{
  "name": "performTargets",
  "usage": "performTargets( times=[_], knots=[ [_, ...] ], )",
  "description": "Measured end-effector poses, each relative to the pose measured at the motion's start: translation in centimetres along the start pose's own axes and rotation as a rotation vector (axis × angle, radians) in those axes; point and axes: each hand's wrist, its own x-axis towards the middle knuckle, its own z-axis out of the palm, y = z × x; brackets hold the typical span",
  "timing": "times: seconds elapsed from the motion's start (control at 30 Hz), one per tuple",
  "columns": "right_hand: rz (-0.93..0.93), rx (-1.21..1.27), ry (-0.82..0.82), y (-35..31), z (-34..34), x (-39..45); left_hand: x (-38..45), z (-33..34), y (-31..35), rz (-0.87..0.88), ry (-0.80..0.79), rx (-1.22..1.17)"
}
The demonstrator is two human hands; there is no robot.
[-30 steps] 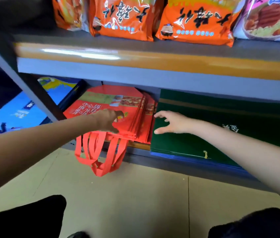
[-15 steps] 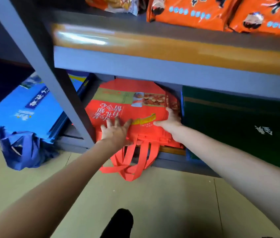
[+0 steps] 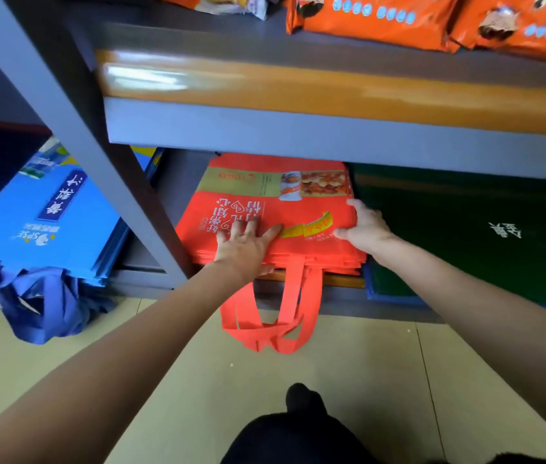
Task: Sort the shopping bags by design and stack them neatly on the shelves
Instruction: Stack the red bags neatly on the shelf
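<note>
Red bags [image 3: 265, 209] sit stacked on the bottom shelf [image 3: 345, 281], between blue bags [image 3: 51, 226] and green bags [image 3: 465, 229].
Your left hand [image 3: 245, 244] presses flat on top; your right hand [image 3: 363, 226] cups the stack's right edge, squaring it.

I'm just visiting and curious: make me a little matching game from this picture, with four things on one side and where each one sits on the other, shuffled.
Things:
1. red bags
2. blue bags
3. green bags
4. orange snack packets

Places:
A. on the upper shelf
B. left of the grey upright post
C. on the bottom shelf, under both hands
D. on the bottom shelf, right of the red stack

Pairs: 1-C, 2-B, 3-D, 4-A. The left hand presses flat on the red stack; the right hand holds its right edge.
</note>
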Motion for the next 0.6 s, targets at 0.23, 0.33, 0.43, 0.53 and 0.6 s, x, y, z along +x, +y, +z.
performTargets(
  times=[0.23,0.33,0.43,0.53,0.6],
  knots=[
    [-0.311,-0.538,-0.392,-2.9,-2.4,0.0,1.1,-1.3,-0.1,-0.06,-0.119,0.029],
    [-0.375,-0.691,-0.507,-1.8,-2.1,-0.2,1.3,-1.7,0.0,-0.082,-0.139,0.126],
    [-0.426,-0.774,-0.488,-0.6,-0.9,-0.3,1.5,-2.2,0.6,-0.08,-0.177,0.227],
    [-0.51,-0.766,-0.439,-0.4,-0.5,-0.1,1.6,-2.9,1.3,-0.06,-0.183,0.259],
    [-0.499,-0.733,-0.438,-0.3,-0.8,0.3,1.6,-2.6,1.9,-0.054,-0.174,0.222]
  ],
)
